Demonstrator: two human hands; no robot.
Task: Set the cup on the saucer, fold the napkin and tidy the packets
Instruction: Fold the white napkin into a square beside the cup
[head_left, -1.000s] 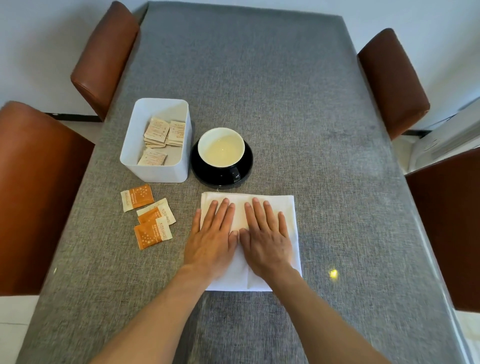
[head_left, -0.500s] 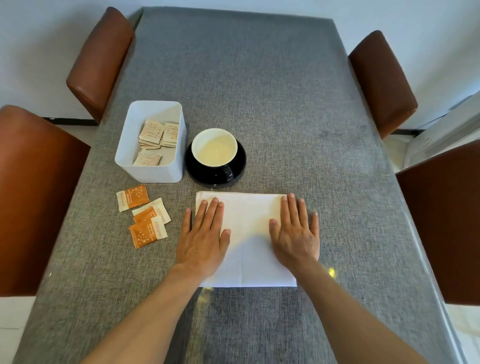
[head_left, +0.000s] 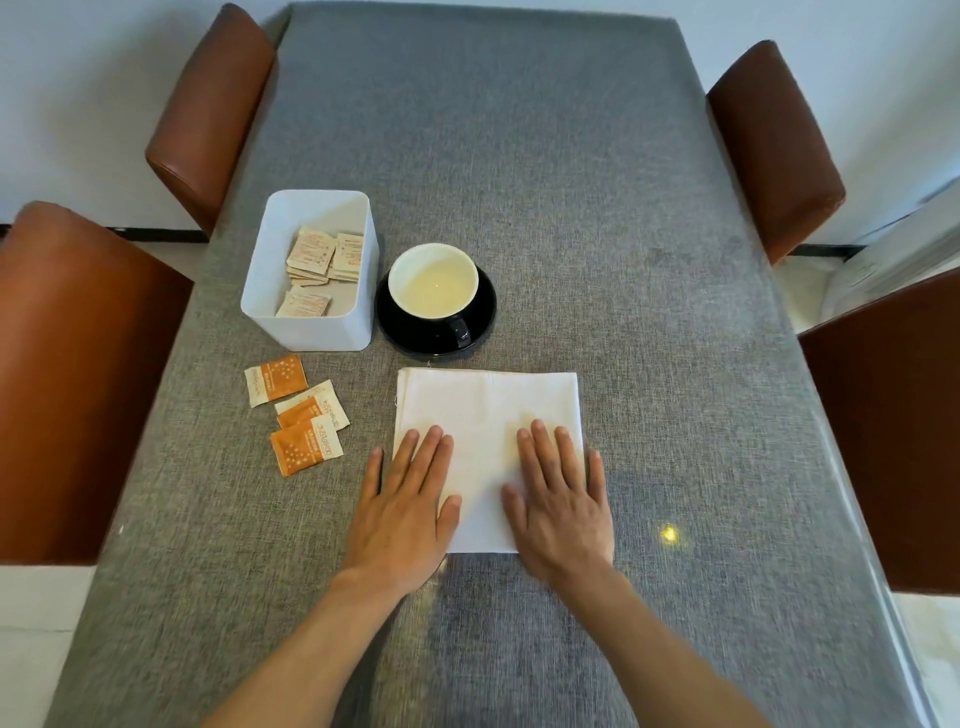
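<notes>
Packets come first on your left: three orange-and-cream paper sachets lie loose on the grey woven worktop, two of them overlapping, just in front of the white rectangular plastic box, which holds more pale sachets. Just beside the box on its right, the white-lined dark ceramic cup stands upright on the round black glossy saucer, its handle turned towards you. In front of the saucer lies the white folded cloth napkin, flat and square. Your left hand rests palm down across its left edge, fingers stretched out flat and gripping nothing. Your right hand lies flat on its right side likewise, with the little finger past the edge, holding nothing.
</notes>
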